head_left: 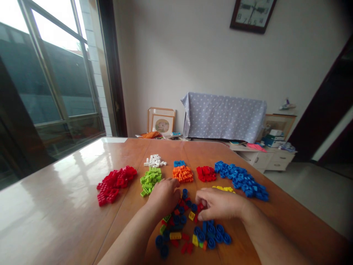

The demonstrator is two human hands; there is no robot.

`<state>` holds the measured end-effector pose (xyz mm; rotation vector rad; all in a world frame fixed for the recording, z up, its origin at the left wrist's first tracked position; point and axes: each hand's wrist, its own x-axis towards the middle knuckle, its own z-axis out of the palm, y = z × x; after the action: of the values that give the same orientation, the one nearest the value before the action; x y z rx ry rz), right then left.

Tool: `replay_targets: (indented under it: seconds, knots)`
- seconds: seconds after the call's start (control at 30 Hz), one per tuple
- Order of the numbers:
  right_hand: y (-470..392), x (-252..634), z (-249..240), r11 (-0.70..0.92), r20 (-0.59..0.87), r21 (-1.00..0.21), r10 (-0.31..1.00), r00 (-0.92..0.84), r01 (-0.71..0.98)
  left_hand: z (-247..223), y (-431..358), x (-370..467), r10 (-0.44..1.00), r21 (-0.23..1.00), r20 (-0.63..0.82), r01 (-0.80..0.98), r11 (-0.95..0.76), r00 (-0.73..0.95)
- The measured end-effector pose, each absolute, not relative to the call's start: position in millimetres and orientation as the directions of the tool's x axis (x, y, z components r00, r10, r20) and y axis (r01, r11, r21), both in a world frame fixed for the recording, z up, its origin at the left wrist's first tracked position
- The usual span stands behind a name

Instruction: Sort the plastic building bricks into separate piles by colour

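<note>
A mixed heap of toy building bricks lies before me, with blue round bricks (211, 230), a yellow brick (175, 236) and several red and green ones. Over the heap's far left side, my left hand (167, 195) is bent down with curled fingers; what they hold, if anything, is hidden. My right hand (220, 202) reaches in from the right, thumb and fingers curled around a red brick (200, 208). Just left of that thumb is a small yellow brick (191, 216). Lime green bricks (150, 180) lie beside my left hand, and yellow bricks (224, 189) behind my right.
Sorted piles stand farther back on the wooden table (68, 221): red bricks (116, 184), white bricks (154, 161), orange bricks (182, 173), smaller red bricks (206, 173) and blue bricks (242, 179). Beyond the table is a cabinet (273, 160); glass windows are at left.
</note>
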<state>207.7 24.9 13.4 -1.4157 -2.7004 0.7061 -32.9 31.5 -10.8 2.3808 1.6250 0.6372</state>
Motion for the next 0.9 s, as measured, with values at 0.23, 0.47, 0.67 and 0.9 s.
replay_targets:
  seconds: [0.23, 0.47, 0.67, 0.9]
  knots:
    - [23.4, 200.8, 6.7, 0.505, -0.132, -0.366, 0.803, -0.581, 0.781, -8.7, 31.6, -32.4, 0.923, 0.398, 0.236, 0.837, -0.377, 0.303]
    - [26.6, 201.1, 3.0, 0.535, -0.097, -0.337, 0.798, -0.594, 0.774, -10.2, 31.4, -32.3, 0.919, 0.392, 0.247, 0.835, -0.385, 0.308]
    - [28.2, 192.3, 0.7, 0.524, -0.049, -0.356, 0.816, -0.576, 0.774, -10.8, 31.4, -32.3, 0.918, 0.383, 0.248, 0.839, -0.387, 0.31]
    - [35.9, 190.9, -5.5, 0.524, 0.023, -0.349, 0.834, -0.552, 0.777, -10.9, 31.2, -32.4, 0.918, 0.369, 0.24, 0.845, -0.388, 0.316]
